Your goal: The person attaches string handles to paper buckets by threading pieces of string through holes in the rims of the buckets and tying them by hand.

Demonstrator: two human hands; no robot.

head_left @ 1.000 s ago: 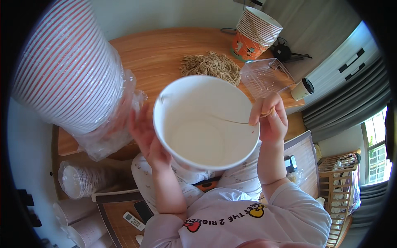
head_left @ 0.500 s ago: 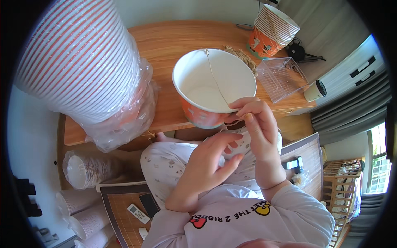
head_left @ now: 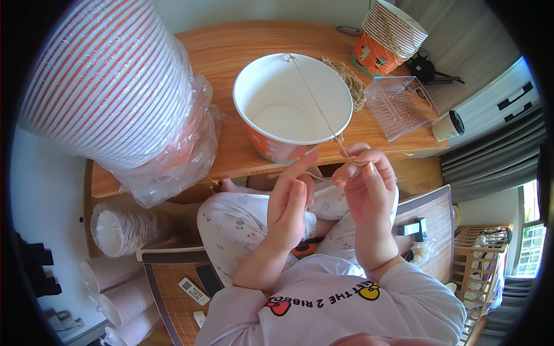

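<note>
Bucket (head_left: 283,109) by table (head_left: 222,63) edge. Right hand (head_left: 372,196) pinches cord (head_left: 340,145); left hand (head_left: 285,219) nearby, grip unclear. Hard tug could tip bucket or tear rim.

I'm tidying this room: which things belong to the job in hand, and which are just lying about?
Likely in the job: paper bucket; twine strand in the right hand; twine bundle; bagged bucket stack; twine-strung buckets.

Apparently just lying about: remote control; phone; lidded cup.
</note>
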